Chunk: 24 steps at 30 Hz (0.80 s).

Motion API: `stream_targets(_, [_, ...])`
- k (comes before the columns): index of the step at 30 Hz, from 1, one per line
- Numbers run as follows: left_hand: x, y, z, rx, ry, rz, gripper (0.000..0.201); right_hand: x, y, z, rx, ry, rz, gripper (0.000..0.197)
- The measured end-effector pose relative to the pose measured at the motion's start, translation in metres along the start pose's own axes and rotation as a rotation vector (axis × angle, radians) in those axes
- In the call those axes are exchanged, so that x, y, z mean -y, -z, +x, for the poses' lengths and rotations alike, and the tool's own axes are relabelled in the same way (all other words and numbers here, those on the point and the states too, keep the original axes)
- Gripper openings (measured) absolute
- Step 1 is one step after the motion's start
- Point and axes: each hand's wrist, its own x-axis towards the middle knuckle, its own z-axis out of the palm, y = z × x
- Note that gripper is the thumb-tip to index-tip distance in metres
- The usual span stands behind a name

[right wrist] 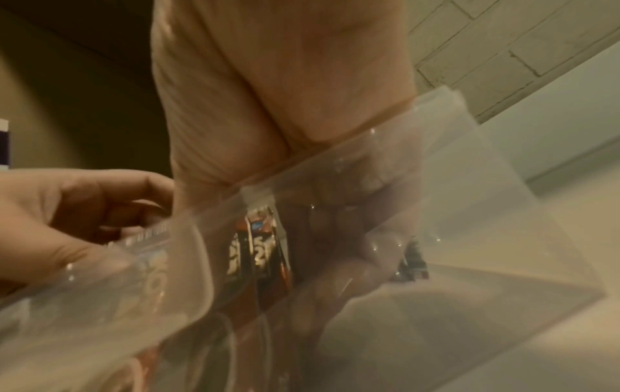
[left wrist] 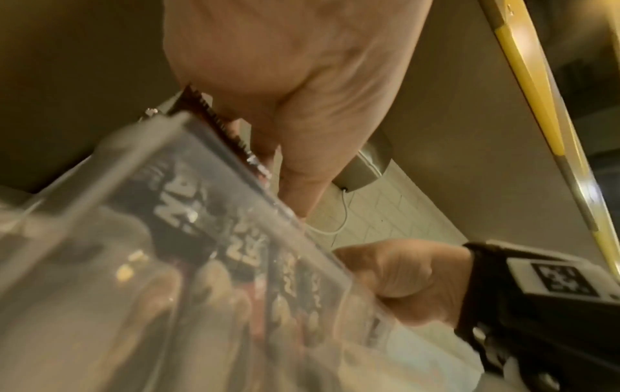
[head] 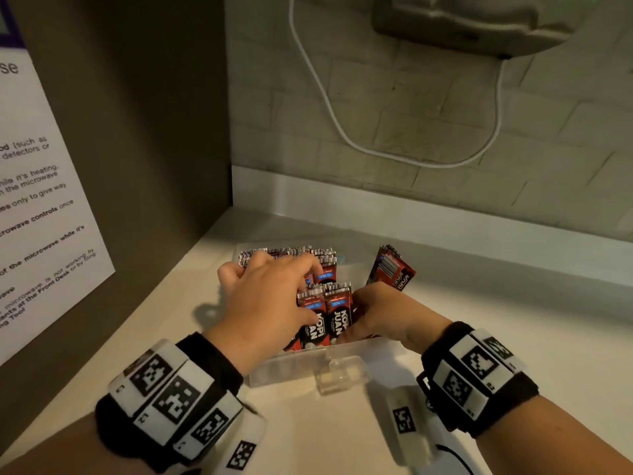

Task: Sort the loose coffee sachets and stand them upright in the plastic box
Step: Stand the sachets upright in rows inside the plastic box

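Pale brick wall (head: pixel 445 108) and a looping white cable (head: pixel 329 108) back the white counter (head: pixel 513 337), where a clear plastic box (head: pixel 291 371) sits near the left wall. Red-and-black coffee sachets (head: pixel 337 315) stand upright in rows inside it; one more sachet (head: pixel 394 269) leans tilted at the box's far right corner. Left hand (head: pixel 270 299) reaches over the rows, fingers curled onto the sachet tops. Right hand (head: pixel 387 313) dips into the box's right side, its fingers hidden, so I cannot tell their grip.
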Motion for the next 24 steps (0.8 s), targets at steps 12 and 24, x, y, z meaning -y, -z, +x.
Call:
stream_targets(12, [0.010, 0.001, 0.011, 0.391, 0.052, 0.208, 0.119, 0.018, -0.011, 0.007, -0.058, 0.018, -0.296, 0.033])
stream_targets(24, [0.014, -0.006, 0.018, 0.325, -0.057, 0.271, 0.108, 0.015, -0.015, 0.004, -0.048, 0.125, -0.246, 0.051])
